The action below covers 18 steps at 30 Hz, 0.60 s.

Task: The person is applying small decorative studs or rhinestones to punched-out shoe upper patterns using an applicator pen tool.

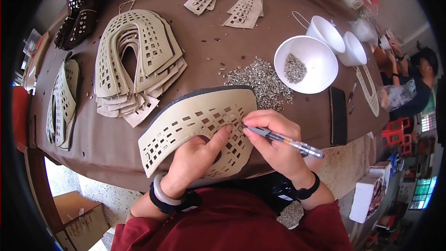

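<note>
Your left hand (197, 158) presses flat on the beige perforated leather piece (195, 123); your right hand (274, 142) pinches a clear pen (283, 140), tip touching it.

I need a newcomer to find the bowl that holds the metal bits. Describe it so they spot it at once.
Start at the brown-covered table and look just beyond the right hand holding the pen. There a loose heap of small metal pieces lies beside a white bowl. Unlike the two tilted white bowls behind it, which show nothing inside, it sits upright with a small grey pile inside.
</note>
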Motion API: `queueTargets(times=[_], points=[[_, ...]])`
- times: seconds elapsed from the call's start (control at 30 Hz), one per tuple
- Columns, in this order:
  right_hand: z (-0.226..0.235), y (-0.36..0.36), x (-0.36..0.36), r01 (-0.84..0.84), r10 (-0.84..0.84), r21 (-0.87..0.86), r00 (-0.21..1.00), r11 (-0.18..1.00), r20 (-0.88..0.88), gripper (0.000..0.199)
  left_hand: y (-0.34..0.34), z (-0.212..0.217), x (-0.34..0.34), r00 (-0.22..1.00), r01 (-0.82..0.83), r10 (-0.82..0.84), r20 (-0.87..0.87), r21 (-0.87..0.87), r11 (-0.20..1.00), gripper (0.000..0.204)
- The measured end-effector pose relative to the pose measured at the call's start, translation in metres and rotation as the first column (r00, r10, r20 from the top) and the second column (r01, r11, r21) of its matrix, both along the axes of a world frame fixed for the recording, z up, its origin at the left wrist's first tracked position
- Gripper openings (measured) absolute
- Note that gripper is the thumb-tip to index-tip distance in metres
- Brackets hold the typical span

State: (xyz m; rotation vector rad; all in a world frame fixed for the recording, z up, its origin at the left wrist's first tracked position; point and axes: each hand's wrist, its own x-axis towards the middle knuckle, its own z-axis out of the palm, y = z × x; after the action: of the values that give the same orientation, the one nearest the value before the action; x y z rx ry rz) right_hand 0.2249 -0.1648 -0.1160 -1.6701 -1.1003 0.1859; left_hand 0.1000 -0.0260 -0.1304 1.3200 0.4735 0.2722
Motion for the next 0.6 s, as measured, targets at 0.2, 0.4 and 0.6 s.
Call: queueTargets(times=[0.2,0.4,0.6], points=[[-0.001,0.002,-0.006,0.053,-0.052,0.0,0.989,0.999,0.142,0.015,-0.002,-0.004,-0.003,0.998,0.006,-0.016,0.062,0.16,0.987,0.028],[-0.007,0.001,-0.007,0.063,-0.06,0.085,0.998,0.994,-0.033,0.015,-0.008,-0.004,-0.004,0.982,-0.071,0.058,0.178,0.066,0.995,0.025],[-0.006,0.005,-0.012,0.067,-0.085,0.126,0.987,0.99,0.14,0.015,0.001,0.003,-0.004,0.997,-0.021,0.015,-0.071,-0.089,0.996,0.027]])
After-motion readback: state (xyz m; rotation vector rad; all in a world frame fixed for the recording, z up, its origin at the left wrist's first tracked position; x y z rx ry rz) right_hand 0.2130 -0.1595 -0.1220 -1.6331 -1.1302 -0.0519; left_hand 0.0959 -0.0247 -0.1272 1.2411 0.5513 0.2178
